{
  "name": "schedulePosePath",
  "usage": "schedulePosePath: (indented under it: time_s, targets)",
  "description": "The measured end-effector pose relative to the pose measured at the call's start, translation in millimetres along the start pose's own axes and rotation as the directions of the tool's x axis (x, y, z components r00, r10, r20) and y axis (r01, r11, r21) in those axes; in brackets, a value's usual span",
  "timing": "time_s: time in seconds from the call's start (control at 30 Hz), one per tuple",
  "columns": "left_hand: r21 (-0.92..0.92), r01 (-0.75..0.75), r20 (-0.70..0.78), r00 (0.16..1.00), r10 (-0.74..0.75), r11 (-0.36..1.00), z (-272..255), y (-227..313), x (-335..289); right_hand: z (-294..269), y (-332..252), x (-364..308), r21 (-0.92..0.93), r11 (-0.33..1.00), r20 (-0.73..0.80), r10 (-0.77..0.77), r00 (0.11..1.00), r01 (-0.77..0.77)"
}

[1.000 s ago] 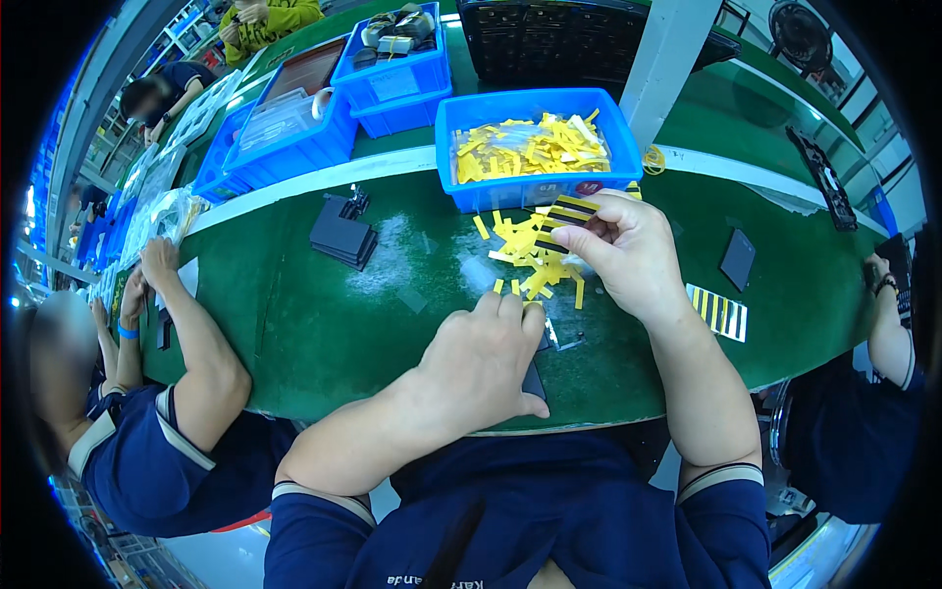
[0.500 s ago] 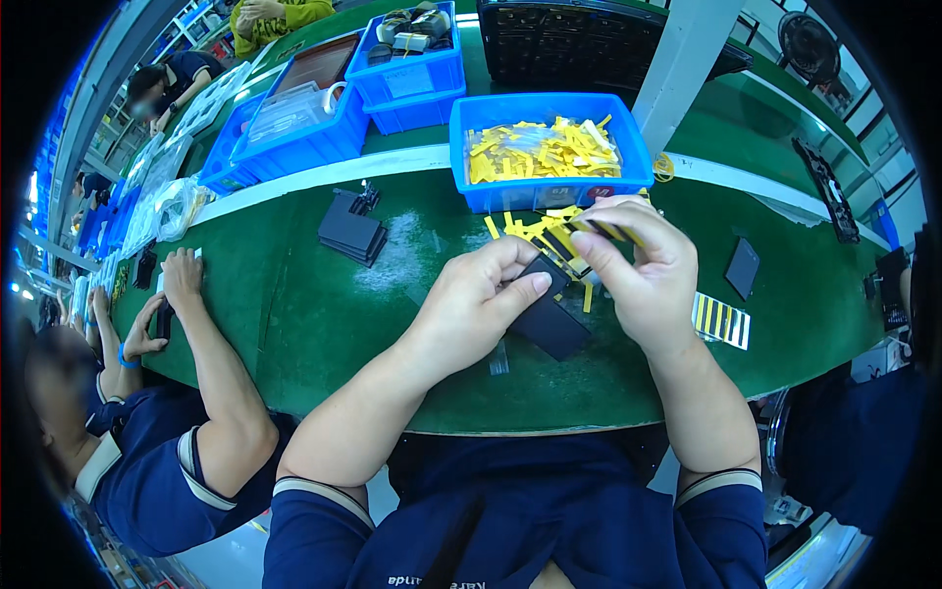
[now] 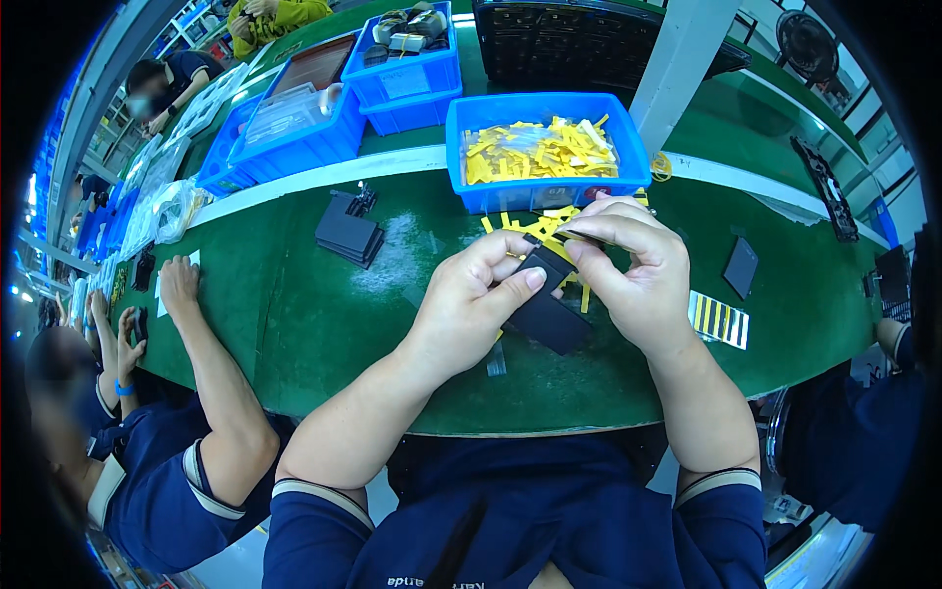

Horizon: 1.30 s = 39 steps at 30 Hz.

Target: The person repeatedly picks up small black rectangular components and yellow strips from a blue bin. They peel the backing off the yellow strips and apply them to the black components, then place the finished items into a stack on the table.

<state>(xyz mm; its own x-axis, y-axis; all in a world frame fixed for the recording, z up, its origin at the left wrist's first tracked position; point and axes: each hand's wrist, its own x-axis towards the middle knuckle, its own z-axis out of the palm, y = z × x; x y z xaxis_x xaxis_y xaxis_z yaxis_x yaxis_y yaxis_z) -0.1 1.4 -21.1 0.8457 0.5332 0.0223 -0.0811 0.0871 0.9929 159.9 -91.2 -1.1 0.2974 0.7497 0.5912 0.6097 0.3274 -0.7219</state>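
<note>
My left hand (image 3: 469, 299) is closed on a small flat black panel (image 3: 552, 261), its thumb on the top face. Close beside it, the fingers of my right hand (image 3: 633, 270) pinch a thin dark strip (image 3: 585, 239), seen nearly edge-on at the panel's far end. Whether strip and panel touch I cannot tell. Another black panel (image 3: 551, 324) lies on the table just under my hands. Beyond my fingers, yellow strips (image 3: 530, 224) are scattered in front of a blue bin. A sheet with yellow and black stripes (image 3: 719, 320) rests right of my right wrist.
The blue bin (image 3: 548, 200) holds many yellow pieces. Black panels stand stacked (image 3: 348, 236) on the left; a single dark panel (image 3: 743, 267) lies right. More blue bins (image 3: 407, 83) stand behind. A co-worker's arm (image 3: 221, 368) rests on the table at left. A white post (image 3: 682, 74) rises behind.
The striped sheet piece in my right hand has turned from showing its yellow and black face to nearly edge-on, closer to the panel. The co-worker's hands at left have moved apart.
</note>
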Motion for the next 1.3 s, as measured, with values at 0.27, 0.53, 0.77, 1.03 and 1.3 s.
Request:
schedulePosePath:
  time_s: [0.27,0.53,0.77,1.03,1.3]
  targets:
    - [-0.042,-0.009,0.014,1.000,0.009,0.999,2,0,0,1,2,-1,-0.053,0.998,-0.016,-0.018,1.000,0.017]
    - [0.007,-0.026,-0.007,1.000,0.026,1.000,1,-1,-1,5,2,1,-0.167,0.977,-0.011,-0.135,0.991,0.132]
    - [0.417,-0.145,-0.004,0.987,0.162,0.897,3,5,-6,6,-4,-3,-0.194,0.980,-0.002,0.032,0.999,-0.032]
    - [0.253,-0.188,-0.067,0.975,0.211,0.949,2,4,-3,-4,-4,3,-0.144,0.989,0.121,-0.019,0.992,0.037]
    - [0.052,-0.050,-0.027,0.998,0.052,0.997,-8,10,1,-11,-3,7,-0.232,0.926,0.124,-0.275,0.953,0.298]
